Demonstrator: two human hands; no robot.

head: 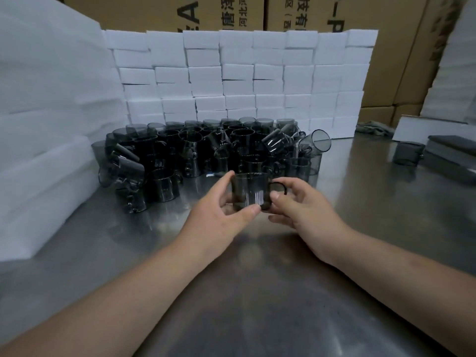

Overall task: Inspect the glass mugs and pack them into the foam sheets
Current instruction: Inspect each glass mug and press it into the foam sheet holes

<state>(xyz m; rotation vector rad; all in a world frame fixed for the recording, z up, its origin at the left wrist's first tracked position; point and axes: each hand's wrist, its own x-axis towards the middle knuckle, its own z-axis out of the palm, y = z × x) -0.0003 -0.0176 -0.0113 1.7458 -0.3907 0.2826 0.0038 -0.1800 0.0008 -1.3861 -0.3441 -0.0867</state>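
Both hands, left hand (219, 206) and right hand (301, 202), grip a smoky glass mug (249, 191) before the mug pile (206, 150); cardboard boxes (334, 14) behind bear partly legible Chinese print.

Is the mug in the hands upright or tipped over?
Upright. The mug has its rim on top, held between the left hand and right hand.

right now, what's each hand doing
Left hand: closed on the body of the glass mug.
Right hand: closed on the same mug, at its handle side.
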